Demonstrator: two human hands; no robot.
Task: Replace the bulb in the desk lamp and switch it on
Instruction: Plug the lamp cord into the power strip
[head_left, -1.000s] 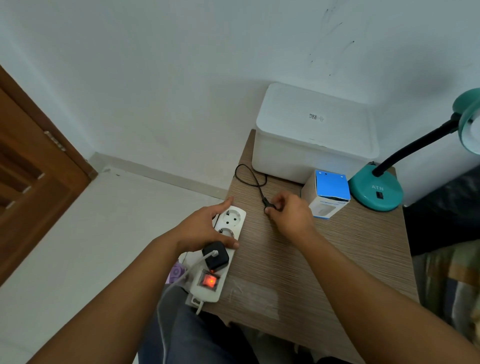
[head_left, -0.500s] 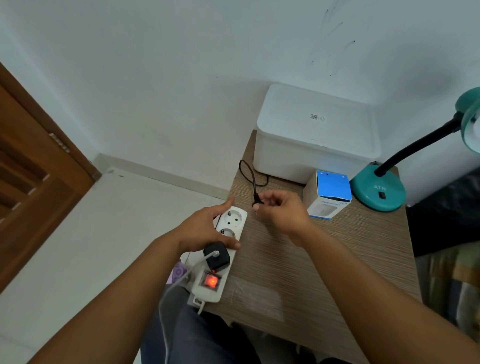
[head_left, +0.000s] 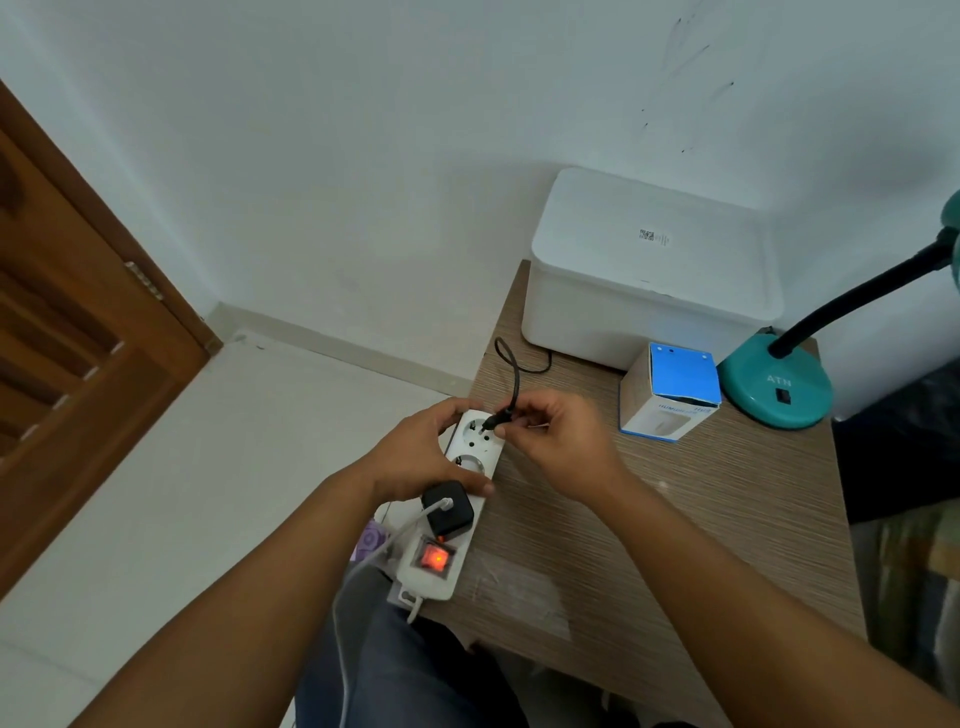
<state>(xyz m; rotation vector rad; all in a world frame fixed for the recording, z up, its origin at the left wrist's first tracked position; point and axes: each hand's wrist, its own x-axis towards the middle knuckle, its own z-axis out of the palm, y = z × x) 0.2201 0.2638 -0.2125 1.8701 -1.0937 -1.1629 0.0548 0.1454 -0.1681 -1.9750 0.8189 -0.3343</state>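
Observation:
A teal desk lamp (head_left: 777, 387) with a black gooseneck stands at the table's far right; its shade is cut off by the frame edge. Its black plug (head_left: 497, 419) is pinched in my right hand (head_left: 553, 441), held just over the top socket of a white power strip (head_left: 470, 457). My left hand (head_left: 418, 457) grips the strip's left side and holds it down. The strip's red switch (head_left: 434, 558) glows. A blue and white bulb box (head_left: 670, 392) sits left of the lamp base.
A white lidded storage box (head_left: 652, 270) fills the back of the wooden table (head_left: 675, 545). A black charger (head_left: 448, 509) with a white cable occupies a lower socket. A wooden door (head_left: 67, 332) is at the left; dark fabric lies to the right.
My right hand has carried the lamp plug leftward from the table surface to just above the strip's top socket. My left hand has stayed on the strip.

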